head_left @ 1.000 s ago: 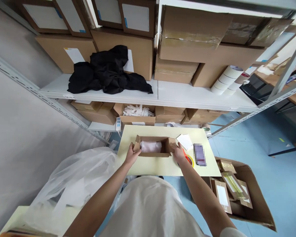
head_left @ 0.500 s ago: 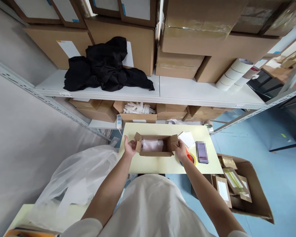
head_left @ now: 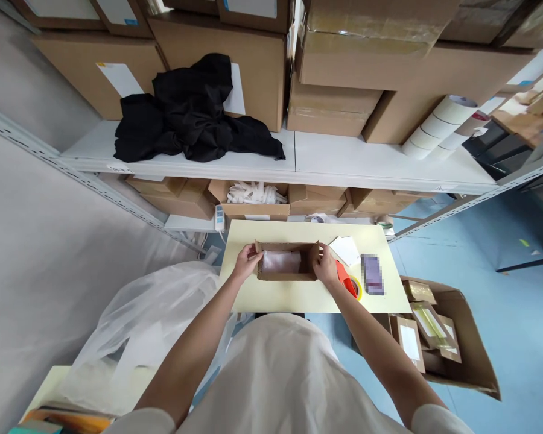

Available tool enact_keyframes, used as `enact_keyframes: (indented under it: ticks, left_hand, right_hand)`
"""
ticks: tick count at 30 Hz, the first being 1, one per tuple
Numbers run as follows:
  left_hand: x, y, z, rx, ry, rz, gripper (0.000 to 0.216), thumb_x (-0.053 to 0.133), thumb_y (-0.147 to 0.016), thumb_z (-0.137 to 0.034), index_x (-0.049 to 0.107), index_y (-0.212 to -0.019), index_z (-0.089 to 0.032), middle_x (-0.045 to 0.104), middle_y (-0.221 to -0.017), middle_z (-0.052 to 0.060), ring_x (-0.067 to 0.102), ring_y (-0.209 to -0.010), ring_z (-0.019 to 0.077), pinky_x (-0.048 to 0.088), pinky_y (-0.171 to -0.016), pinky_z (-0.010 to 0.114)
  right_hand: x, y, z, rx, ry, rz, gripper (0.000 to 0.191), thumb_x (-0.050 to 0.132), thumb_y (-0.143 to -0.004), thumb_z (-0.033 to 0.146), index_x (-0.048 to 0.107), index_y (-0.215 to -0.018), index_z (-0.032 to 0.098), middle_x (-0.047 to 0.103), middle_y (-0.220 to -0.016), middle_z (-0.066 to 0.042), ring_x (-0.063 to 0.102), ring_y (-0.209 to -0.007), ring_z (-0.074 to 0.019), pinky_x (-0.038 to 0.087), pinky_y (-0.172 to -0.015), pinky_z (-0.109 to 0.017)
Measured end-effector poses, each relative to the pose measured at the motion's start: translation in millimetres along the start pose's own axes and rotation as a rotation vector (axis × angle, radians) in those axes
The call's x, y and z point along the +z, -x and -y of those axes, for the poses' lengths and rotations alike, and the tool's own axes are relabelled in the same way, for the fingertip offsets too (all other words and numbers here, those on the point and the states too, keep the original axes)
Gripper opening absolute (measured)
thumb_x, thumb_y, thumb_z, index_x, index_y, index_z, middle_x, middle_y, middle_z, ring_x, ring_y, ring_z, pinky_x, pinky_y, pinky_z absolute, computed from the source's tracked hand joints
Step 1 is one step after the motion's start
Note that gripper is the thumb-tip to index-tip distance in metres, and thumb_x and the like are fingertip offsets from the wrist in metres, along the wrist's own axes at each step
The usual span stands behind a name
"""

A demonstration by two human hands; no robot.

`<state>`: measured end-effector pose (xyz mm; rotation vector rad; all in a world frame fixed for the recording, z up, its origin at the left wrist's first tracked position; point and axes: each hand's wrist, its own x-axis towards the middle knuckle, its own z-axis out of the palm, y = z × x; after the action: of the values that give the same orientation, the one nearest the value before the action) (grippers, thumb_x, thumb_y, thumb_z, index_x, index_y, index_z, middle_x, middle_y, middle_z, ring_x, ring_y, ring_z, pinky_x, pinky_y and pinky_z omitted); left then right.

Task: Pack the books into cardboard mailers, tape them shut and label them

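Note:
An open cardboard box [head_left: 287, 277] stands in the middle of the pale yellow table [head_left: 271, 299]. Inside it, towards the left, lies a white wrapped bundle [head_left: 281, 263]; what it wraps is hidden. My left hand [head_left: 247, 263] grips the box's left end, fingers closed at the end flap. At the right end, my right hand [head_left: 326, 265] is closed on the other flap. Right of my right hand lie a red tape dispenser [head_left: 344, 278] with a yellow-rimmed roll, white cards [head_left: 346, 250] and a phone [head_left: 372, 274].
Behind the table rises a shelf [head_left: 235, 169] with cartons, a black cloth [head_left: 190, 108] and white rolls [head_left: 438, 126]. A large carton [head_left: 475, 355] holding several small boxes stands on the floor at right. Translucent plastic sheeting [head_left: 149, 307] bulges at left.
The end flaps, splayed outward before, now stand nearly upright. My left hand has gone from spread fingers to a grip on the left end. The view has shifted slightly.

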<state>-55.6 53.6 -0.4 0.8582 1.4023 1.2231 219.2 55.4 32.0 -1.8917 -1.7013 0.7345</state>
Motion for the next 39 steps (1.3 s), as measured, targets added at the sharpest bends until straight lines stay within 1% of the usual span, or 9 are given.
enact_keyframes:
  ticks: [3,11,19,25,28,31,34,37,39]
  left_hand:
    - [-1,-4,-5,0.067,-0.152,0.061,0.049,0.072,-0.063,-0.034,0.056,-0.107,-0.018,0.065,-0.101,0.007,0.062,-0.088,0.018,0.048,-0.083,0.033]
    - [-1,1,0,0.189,-0.45,0.103,0.044,0.067,-0.068,-0.033,0.051,-0.106,-0.019,0.058,-0.107,0.01,0.057,-0.1,0.0223,0.051,-0.075,0.033]
    - [-2,5,-15,0.433,-0.824,0.278,0.047,0.056,-0.078,-0.033,0.055,-0.123,-0.019,0.055,-0.122,0.012,0.049,-0.116,0.0263,0.035,-0.104,0.041]
    - [1,-3,-20,0.319,-0.799,0.265,0.057,0.048,-0.084,-0.04,0.045,-0.136,-0.019,0.068,-0.092,0.008,0.058,-0.095,0.0248,0.041,-0.094,0.038]
    - [4,-7,-19,0.286,-0.873,0.307,0.059,0.047,-0.084,-0.043,0.043,-0.138,-0.019,0.067,-0.107,0.01,0.057,-0.104,0.0262,0.037,-0.098,0.039]
    - [-1,-2,-20,0.291,-0.884,0.354,0.057,0.034,-0.09,-0.045,0.04,-0.14,-0.018,0.055,-0.131,0.011,0.049,-0.121,0.0252,0.03,-0.106,0.038]
    - [-16,11,-21,0.328,-0.897,0.453,0.067,0.023,-0.091,-0.056,0.036,-0.142,-0.015,0.035,-0.148,0.012,0.031,-0.136,0.0268,0.024,-0.111,0.039]
    - [-32,25,-21,0.398,-0.987,0.681,0.096,0.036,-0.076,-0.076,0.025,-0.146,-0.012,0.015,-0.154,0.017,0.014,-0.142,0.0341,0.018,-0.113,0.046]
    - [-38,30,-20,0.435,-1.076,0.778,0.117,0.053,-0.059,-0.081,0.02,-0.147,-0.012,0.011,-0.154,0.019,0.009,-0.141,0.0387,0.016,-0.112,0.052]
  right_hand:
    - [-3,-4,2,-0.034,0.065,0.032,0.051,0.043,-0.072,0.011,0.037,-0.122,0.019,0.062,-0.106,-0.01,0.062,-0.093,-0.0219,0.049,-0.079,-0.035]
    - [-4,-10,8,-0.026,0.176,0.088,0.052,0.044,-0.071,0.01,0.036,-0.122,0.017,0.061,-0.108,-0.012,0.06,-0.093,-0.0245,0.048,-0.076,-0.034]
    - [-1,-5,12,-0.118,0.292,0.116,0.059,0.036,-0.079,0.008,0.028,-0.138,0.01,0.052,-0.121,-0.017,0.056,-0.104,-0.0279,0.047,-0.085,-0.038]
    - [3,3,10,-0.235,0.369,0.233,0.065,0.033,-0.084,0.008,0.022,-0.147,0.019,0.045,-0.133,-0.014,0.052,-0.108,-0.0283,0.044,-0.09,-0.041]
    - [-2,2,10,-0.281,0.349,0.32,0.063,0.042,-0.087,0.023,0.023,-0.147,0.016,0.046,-0.136,-0.013,0.043,-0.117,-0.0308,0.037,-0.099,-0.044]
    - [-17,-2,9,-0.296,0.31,0.503,0.073,0.05,-0.084,0.038,0.021,-0.148,0.019,0.043,-0.142,-0.011,0.035,-0.125,-0.0316,0.033,-0.102,-0.045]
    - [-36,-9,10,-0.311,0.369,0.713,0.069,0.051,-0.083,0.037,0.025,-0.146,0.028,0.022,-0.154,-0.004,0.025,-0.133,-0.0324,0.026,-0.105,-0.048]
    - [-47,-13,11,-0.349,0.509,0.866,0.076,0.058,-0.076,0.032,0.027,-0.145,0.031,0.005,-0.158,-0.002,0.016,-0.138,-0.0332,0.02,-0.108,-0.05]
    - [-49,-15,9,-0.385,0.585,0.915,0.091,0.068,-0.066,0.031,0.025,-0.146,0.027,0.001,-0.158,-0.005,0.013,-0.14,-0.0355,0.021,-0.108,-0.051]
